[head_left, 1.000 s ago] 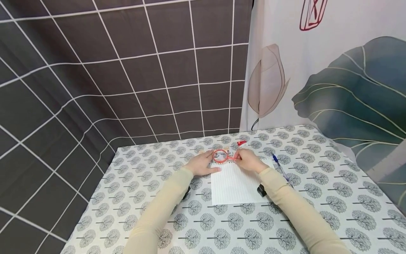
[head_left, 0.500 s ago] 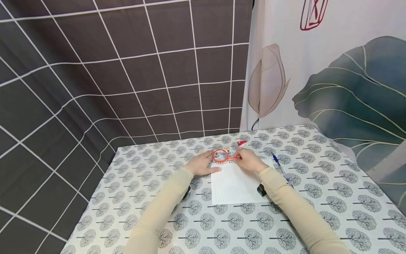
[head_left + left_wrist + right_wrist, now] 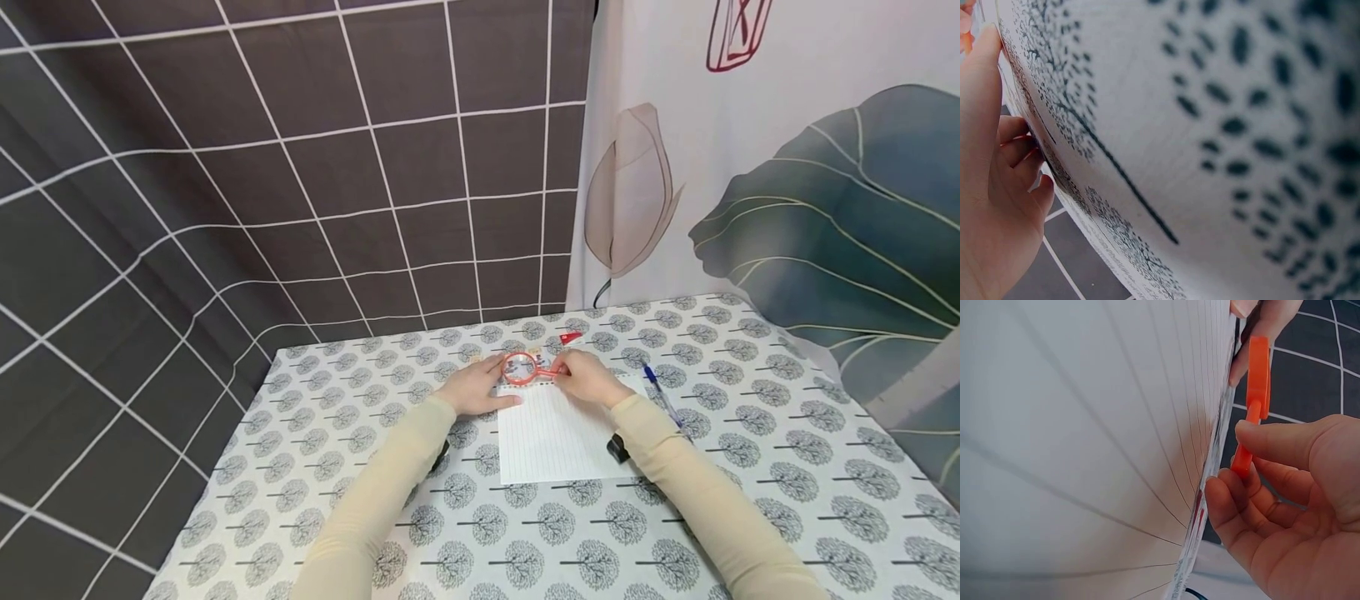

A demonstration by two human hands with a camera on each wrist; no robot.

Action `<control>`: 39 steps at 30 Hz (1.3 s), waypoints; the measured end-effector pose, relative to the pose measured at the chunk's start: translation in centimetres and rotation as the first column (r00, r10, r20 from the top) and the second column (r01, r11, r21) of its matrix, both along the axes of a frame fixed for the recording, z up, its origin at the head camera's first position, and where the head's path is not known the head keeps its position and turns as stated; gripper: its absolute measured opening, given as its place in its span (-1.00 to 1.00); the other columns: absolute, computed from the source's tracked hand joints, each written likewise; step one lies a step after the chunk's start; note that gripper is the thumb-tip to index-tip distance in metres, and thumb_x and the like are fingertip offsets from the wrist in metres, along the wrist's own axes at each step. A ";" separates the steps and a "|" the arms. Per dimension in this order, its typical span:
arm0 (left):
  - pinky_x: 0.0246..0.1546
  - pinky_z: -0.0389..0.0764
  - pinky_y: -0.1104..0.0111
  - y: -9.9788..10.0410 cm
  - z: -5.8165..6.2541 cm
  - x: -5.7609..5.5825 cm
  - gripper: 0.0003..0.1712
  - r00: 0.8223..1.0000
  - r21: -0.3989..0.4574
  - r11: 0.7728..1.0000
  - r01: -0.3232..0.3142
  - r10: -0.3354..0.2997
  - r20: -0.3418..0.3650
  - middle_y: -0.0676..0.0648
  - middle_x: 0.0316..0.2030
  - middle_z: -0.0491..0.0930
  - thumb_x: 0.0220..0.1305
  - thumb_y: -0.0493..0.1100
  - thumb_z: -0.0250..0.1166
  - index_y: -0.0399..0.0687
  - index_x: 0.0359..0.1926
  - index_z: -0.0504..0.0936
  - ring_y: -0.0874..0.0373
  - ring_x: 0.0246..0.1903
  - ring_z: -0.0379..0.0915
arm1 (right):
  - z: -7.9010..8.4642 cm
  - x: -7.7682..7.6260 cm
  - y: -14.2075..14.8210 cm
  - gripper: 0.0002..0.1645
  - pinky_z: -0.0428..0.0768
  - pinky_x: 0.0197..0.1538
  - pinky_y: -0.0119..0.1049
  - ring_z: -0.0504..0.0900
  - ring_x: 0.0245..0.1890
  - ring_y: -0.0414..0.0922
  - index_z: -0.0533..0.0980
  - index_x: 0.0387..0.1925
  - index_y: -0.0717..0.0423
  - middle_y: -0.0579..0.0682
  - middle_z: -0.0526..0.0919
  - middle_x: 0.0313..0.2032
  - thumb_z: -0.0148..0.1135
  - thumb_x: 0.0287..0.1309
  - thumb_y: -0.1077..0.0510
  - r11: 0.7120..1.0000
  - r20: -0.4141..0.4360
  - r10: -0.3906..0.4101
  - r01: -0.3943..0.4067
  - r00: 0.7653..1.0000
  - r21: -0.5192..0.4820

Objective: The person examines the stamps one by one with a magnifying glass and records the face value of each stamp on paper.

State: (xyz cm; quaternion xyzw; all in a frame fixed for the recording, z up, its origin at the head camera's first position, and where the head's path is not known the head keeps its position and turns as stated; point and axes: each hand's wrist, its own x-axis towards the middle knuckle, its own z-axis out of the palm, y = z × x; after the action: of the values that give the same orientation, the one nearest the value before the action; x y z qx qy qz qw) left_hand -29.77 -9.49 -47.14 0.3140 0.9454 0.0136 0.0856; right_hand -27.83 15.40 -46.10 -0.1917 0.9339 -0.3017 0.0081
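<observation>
My right hand [image 3: 588, 377] pinches the handle of an orange-red magnifying glass [image 3: 519, 353] between thumb and fingers. In the right wrist view the magnifying glass [image 3: 1259, 372] shows edge-on, tilted up off the page. Its round lens lies over the top edge of a lined notebook page [image 3: 555, 437], where small printed figures show through. My left hand [image 3: 474, 388] rests flat at the page's upper left corner, thumb stretched onto the paper and fingertips close to the lens rim. The left wrist view shows the left hand's thumb [image 3: 984, 81] straight and its fingers [image 3: 1019, 147] loosely bent.
A blue-capped pen [image 3: 660, 392] lies to the right of the notebook, partly behind the right forearm. Beyond the right hand is a small red printed corner [image 3: 570, 337]. A tree-patterned cloth [image 3: 300, 492] covers the table, and a dark gridded curtain [image 3: 337, 183] hangs behind it.
</observation>
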 end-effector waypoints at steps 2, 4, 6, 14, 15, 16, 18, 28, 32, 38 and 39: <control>0.49 0.14 0.15 0.0 0.0 0.0 0.14 1.000 0.001 1.000 0.004 -0.004 -0.002 -0.15 0.57 0.01 0.32 0.56 -0.04 -0.17 0.58 0.05 -0.07 0.50 0.04 | 0.0 0.0 0.0 -0.85 0.61 -0.19 -0.14 0.54 -0.39 -0.08 0.63 -0.21 0.32 0.02 0.62 -0.41 0.26 0.16 0.39 1.000 -0.009 0.005 -0.005 1.000 0.001; 0.49 0.14 0.15 0.0 -0.1 0.0 0.14 1.000 -0.001 1.000 0.007 -0.007 -0.002 -0.15 0.57 0.01 0.32 0.57 -0.06 -0.16 0.58 0.05 -0.07 0.51 0.03 | 0.0 0.0 0.1 -0.85 0.62 -0.18 -0.13 0.56 -0.37 -0.07 0.64 -0.22 0.32 0.03 0.62 -0.41 0.25 0.15 0.39 1.000 -0.018 0.012 -0.012 1.000 0.003; 0.49 0.15 0.15 -0.1 -0.2 -0.1 0.13 1.000 -0.003 1.000 0.010 -0.010 -0.007 -0.14 0.57 0.01 0.32 0.57 -0.06 -0.14 0.58 0.06 -0.07 0.51 0.03 | 0.1 0.1 0.2 -0.86 0.63 -0.17 -0.13 0.57 -0.36 -0.06 0.64 -0.23 0.32 0.04 0.63 -0.40 0.25 0.16 0.40 1.000 -0.026 0.019 -0.019 0.999 0.002; 0.52 0.05 0.19 -0.1 -0.5 0.0 0.12 1.000 -0.003 1.000 0.013 -0.013 -0.003 -0.13 0.57 -0.01 0.33 0.56 -0.08 -0.13 0.59 0.03 0.00 0.53 -0.05 | 1.1 0.5 1.3 -0.87 0.63 -0.20 -0.14 0.56 -0.37 -0.06 0.63 -0.20 0.33 0.06 0.64 -0.37 0.22 0.25 0.37 1.000 0.009 -0.001 0.001 1.000 -0.022; 0.52 0.04 0.20 -0.1 -0.4 0.0 0.12 1.000 -0.006 1.000 0.016 -0.016 -0.002 -0.13 0.57 -0.02 0.34 0.56 -0.09 -0.13 0.59 0.02 0.00 0.54 -0.06 | 1.3 0.5 1.5 -0.87 0.63 -0.20 -0.13 0.56 -0.36 -0.05 0.63 -0.19 0.33 0.06 0.64 -0.37 0.21 0.27 0.37 1.000 0.017 -0.005 0.005 1.000 -0.028; 0.52 0.04 0.20 -0.1 -0.4 0.1 0.12 1.000 -0.006 1.000 0.018 -0.018 -0.003 -0.13 0.57 -0.02 0.34 0.56 -0.09 -0.13 0.59 0.02 0.00 0.54 -0.07 | 1.5 0.5 1.7 -0.86 0.63 -0.20 -0.12 0.57 -0.36 -0.05 0.62 -0.18 0.34 0.07 0.64 -0.36 0.20 0.28 0.37 0.999 0.023 -0.009 0.009 1.000 -0.034; 0.52 0.04 0.19 -0.1 -0.3 0.1 0.11 1.000 -0.006 1.000 0.024 -0.024 -0.008 -0.14 0.57 -0.02 0.35 0.55 -0.10 -0.15 0.59 0.03 -0.01 0.54 -0.06 | 1.7 0.5 2.3 -0.85 0.64 -0.18 -0.12 0.57 -0.34 -0.04 0.61 -0.16 0.36 0.08 0.63 -0.35 0.18 0.28 0.37 0.999 0.027 -0.018 0.019 0.999 -0.046; 0.53 -0.01 0.23 -0.1 0.1 0.1 0.09 0.999 -0.022 0.999 0.032 -0.032 -0.024 -0.14 0.58 -0.03 0.37 0.53 -0.09 -0.14 0.59 0.00 0.02 0.54 -0.09 | 2.5 0.2 5.1 -0.83 0.65 -0.15 -0.06 0.59 -0.29 0.02 0.59 -0.15 0.41 0.19 0.64 -0.28 0.20 0.23 0.40 0.999 -0.041 -0.043 0.042 0.998 -0.023; 0.54 -0.06 0.24 0.0 0.0 0.1 0.09 0.999 -0.031 0.999 0.031 -0.032 -0.023 -0.13 0.58 -0.03 0.38 0.52 -0.10 -0.14 0.59 -0.01 0.03 0.55 -0.11 | 3.0 0.2 6.4 -0.80 0.63 -0.24 -0.12 0.57 -0.35 0.00 0.58 -0.13 0.46 0.21 0.64 -0.30 0.18 0.25 0.39 0.998 -0.056 -0.060 0.058 0.997 -0.031; 0.54 -0.05 0.23 0.0 -0.3 -0.2 0.09 0.999 -0.036 0.999 0.029 -0.031 -0.037 -0.13 0.57 -0.02 0.38 0.53 -0.12 -0.15 0.59 0.00 0.03 0.54 -0.10 | 3.7 0.7 8.2 -0.78 0.48 -0.48 -0.31 0.47 -0.53 -0.11 0.55 -0.09 0.47 0.18 0.61 -0.34 0.15 0.32 0.35 0.994 -0.028 -0.100 0.099 0.995 -0.037; 0.54 -0.04 0.23 -0.1 -0.4 -0.3 0.09 0.999 -0.034 0.999 0.032 -0.033 -0.041 -0.13 0.57 -0.01 0.38 0.53 -0.12 -0.16 0.59 0.01 0.03 0.54 -0.10 | 3.9 0.8 8.5 -0.78 0.48 -0.49 -0.30 0.47 -0.54 -0.11 0.55 -0.09 0.47 0.19 0.61 -0.34 0.15 0.33 0.35 0.994 -0.027 -0.100 0.099 0.995 -0.038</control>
State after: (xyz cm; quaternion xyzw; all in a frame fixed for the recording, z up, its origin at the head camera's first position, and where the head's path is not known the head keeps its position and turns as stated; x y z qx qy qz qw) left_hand -30.02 -9.55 -47.54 0.3281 0.9419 -0.0101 0.0713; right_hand -27.07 23.94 -42.22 -0.1493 0.9367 -0.3159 -0.0239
